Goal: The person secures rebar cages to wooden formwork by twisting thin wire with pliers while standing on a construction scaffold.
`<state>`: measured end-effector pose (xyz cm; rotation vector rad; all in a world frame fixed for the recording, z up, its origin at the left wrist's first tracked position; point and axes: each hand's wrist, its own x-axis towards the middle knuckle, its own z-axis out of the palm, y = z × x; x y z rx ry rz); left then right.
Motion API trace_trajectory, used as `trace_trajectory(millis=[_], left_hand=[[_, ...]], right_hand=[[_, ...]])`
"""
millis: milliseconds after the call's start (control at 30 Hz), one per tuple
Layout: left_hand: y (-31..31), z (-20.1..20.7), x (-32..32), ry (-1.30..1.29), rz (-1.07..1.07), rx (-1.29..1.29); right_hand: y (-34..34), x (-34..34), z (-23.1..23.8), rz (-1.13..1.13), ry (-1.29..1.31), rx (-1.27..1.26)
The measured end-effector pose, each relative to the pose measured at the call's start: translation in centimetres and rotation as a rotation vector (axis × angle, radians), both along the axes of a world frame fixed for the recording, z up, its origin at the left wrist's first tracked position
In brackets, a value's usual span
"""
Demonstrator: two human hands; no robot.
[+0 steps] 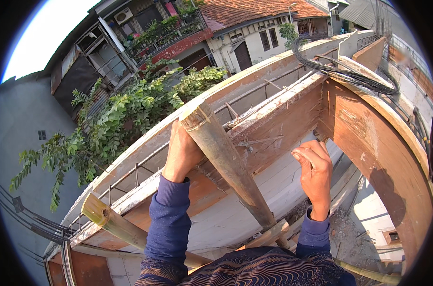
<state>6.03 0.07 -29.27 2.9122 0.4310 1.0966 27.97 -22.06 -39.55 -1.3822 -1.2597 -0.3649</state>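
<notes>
A thick bamboo pole (230, 162) leans upward in front of me, its cut top near the rim of a wooden formwork panel (278, 124). My left hand (180, 150) is closed round the pole's upper part from the left; its fingers are mostly hidden behind the bamboo. To the right, my right hand (315, 169) is closed in a pinch on a thin wire (284, 148). The wire runs left toward the panel's face, near a small whitish patch beside the pole.
Rebar (266, 88) lies between the formwork boards. A coil of black wire (350, 76) hangs over the far-right corner. A curved wooden panel (373, 138) bends along the right. Another bamboo pole (114, 221) stands lower left. Leafy branches (116, 114) reach toward the outer edge.
</notes>
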Motion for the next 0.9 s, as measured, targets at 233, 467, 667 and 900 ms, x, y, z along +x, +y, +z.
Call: trace_trajectory(millis=[233,467,667,900], left_hand=[[-0.1,0.0,0.4,-0.051,0.008,-0.004],[-1.3,0.8,0.6,-0.110,0.066,-0.217],[-0.9,0.4,0.8,-0.154,0.041,-0.180],[-0.6,0.1,0.4,-0.158,0.039,-0.113]], right_hand=[[1.3,-2.1,7.1,0.246,0.267,0.294],[6.9,-1.9,16.4,0.465,0.035,0.420],[10.6,-2.9,21.0,0.571,-0.037,0.418],[13.0,-3.8,23.0,0.721,0.067,0.479]])
